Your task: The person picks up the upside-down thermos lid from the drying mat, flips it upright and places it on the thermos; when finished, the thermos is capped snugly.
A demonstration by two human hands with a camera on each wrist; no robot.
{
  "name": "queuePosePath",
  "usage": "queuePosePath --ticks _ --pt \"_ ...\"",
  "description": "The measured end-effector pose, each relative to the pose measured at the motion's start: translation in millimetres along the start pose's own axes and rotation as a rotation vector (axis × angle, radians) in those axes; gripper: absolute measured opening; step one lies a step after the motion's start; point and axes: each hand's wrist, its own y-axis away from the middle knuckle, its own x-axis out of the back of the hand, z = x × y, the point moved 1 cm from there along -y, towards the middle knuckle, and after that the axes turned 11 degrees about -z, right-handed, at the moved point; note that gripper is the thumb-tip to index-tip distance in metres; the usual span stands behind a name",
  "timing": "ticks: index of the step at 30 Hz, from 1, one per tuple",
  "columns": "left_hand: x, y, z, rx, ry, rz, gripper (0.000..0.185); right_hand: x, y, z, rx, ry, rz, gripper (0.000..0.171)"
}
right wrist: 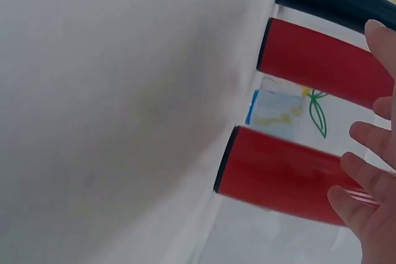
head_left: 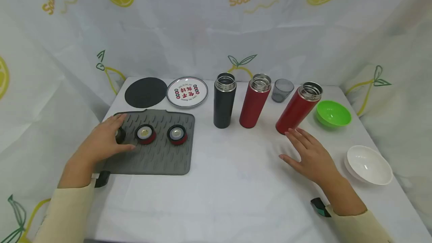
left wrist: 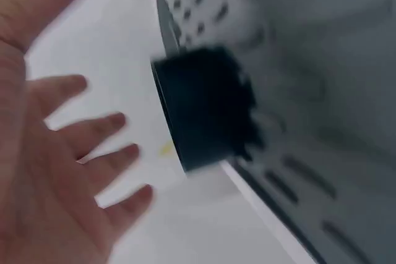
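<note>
My left hand [head_left: 102,141] hovers over the left part of a grey ridged mat [head_left: 155,164], fingers and thumb spread around a black bottle lid [left wrist: 207,109]. The left wrist view shows a gap between that lid and the fingers. Two red lids, a middle one [head_left: 146,134] and a right one [head_left: 177,134], lie on the mat with their inner sides up. My right hand [head_left: 312,156], fingers extended and thumb apart, is just in front of the rightmost red insulated bottle [head_left: 297,111]. Another red bottle [head_left: 253,106] and a black bottle [head_left: 224,104] stand left of it, all lidless.
Behind the mat lie a black round pad [head_left: 145,93] and a white printed plate [head_left: 187,92]. A clear grey glass [head_left: 282,90] stands between the red bottles. On the right are a green bowl [head_left: 333,114] and a white bowl [head_left: 368,165]. A white curtain [head_left: 189,40] hangs behind the table.
</note>
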Motion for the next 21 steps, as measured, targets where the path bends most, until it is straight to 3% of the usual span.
queuePosePath --ticks 2,5,9,12,16,18,21 --pt "3.5 2.3 -11.9 0.061 0.068 -0.06 0.121 -4 -6 -4 0.023 -0.028 0.037 0.08" --pt "1.3 2.9 -26.9 0.126 0.148 -0.103 0.118 -8 -16 -13 0.007 -0.14 0.021 0.069" --pt "-7.3 2.8 -38.7 0.16 0.178 -0.08 0.1 -11 -35 -28 -0.06 -0.31 -0.07 0.058" --pt "-10.1 1.1 -38.4 0.162 0.169 -0.032 0.09 -12 -48 -39 -0.085 -0.376 -0.12 0.058" --pt "-2.2 -3.6 -18.2 0.121 0.151 0.06 0.08 -13 -62 -53 -0.052 -0.464 -0.129 0.057" --pt "5.8 -8.6 4.2 0.077 0.145 0.105 0.077 -15 -69 -58 -0.032 -0.513 -0.118 0.056" --pt "15.6 -21.4 50.1 -0.025 0.128 0.162 0.075 -19 -80 -65 -0.015 -0.583 -0.102 0.054"
